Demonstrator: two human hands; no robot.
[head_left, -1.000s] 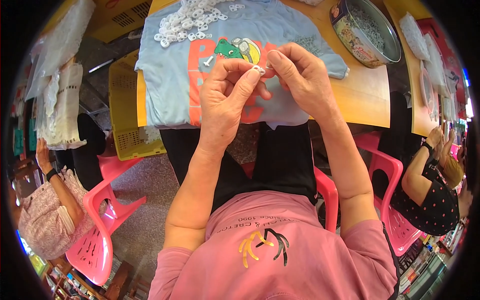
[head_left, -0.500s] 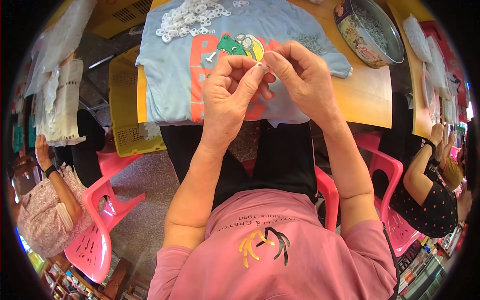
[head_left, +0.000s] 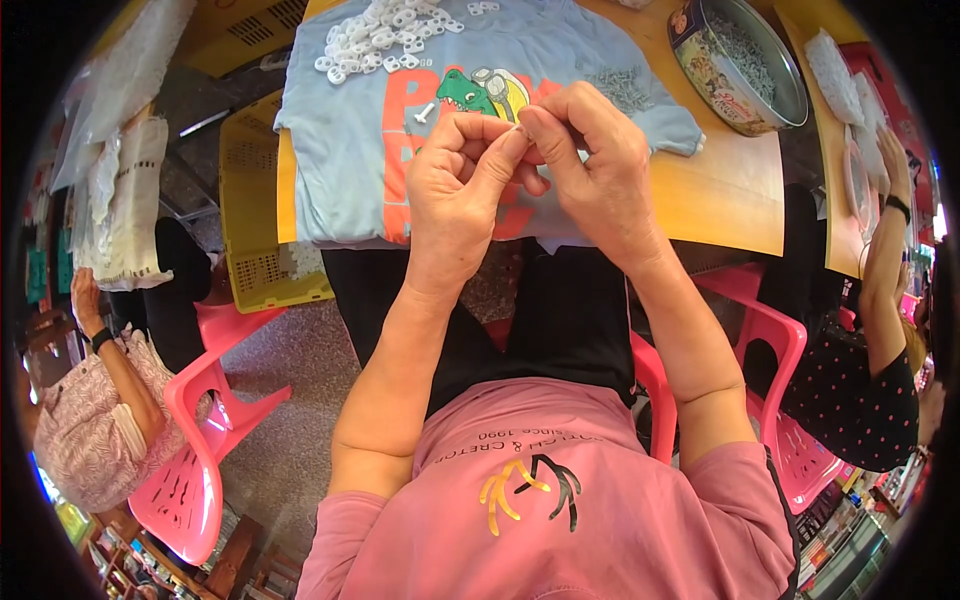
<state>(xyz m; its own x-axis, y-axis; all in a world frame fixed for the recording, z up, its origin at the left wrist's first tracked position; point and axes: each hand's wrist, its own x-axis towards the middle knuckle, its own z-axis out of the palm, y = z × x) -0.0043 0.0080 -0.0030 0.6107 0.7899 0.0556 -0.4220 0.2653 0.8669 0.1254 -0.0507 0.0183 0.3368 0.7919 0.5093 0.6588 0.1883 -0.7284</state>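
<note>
My left hand (head_left: 462,185) and my right hand (head_left: 592,175) meet above the table's near edge, fingertips pinched together on a small white plastic part (head_left: 517,128), mostly hidden by the fingers. Under them lies a light blue shirt (head_left: 350,150) with a dinosaur print, spread over the wooden table (head_left: 730,200). A heap of white plastic rings (head_left: 375,30) sits on the shirt's far left. A single white piece (head_left: 424,112) lies on the shirt near my left hand. Small grey screws (head_left: 620,88) lie on the shirt by my right hand.
A round metal tin (head_left: 740,60) holding small metal parts stands at the far right of the table. A yellow crate (head_left: 255,220) sits to the left below the table. Pink plastic chairs (head_left: 200,420) stand around. Other people sit at the left (head_left: 90,420) and right (head_left: 880,330).
Both hands stay pinched together on the small part; the fingers have shifted slightly, with the hands a little nearer to me. Nothing else has moved.
</note>
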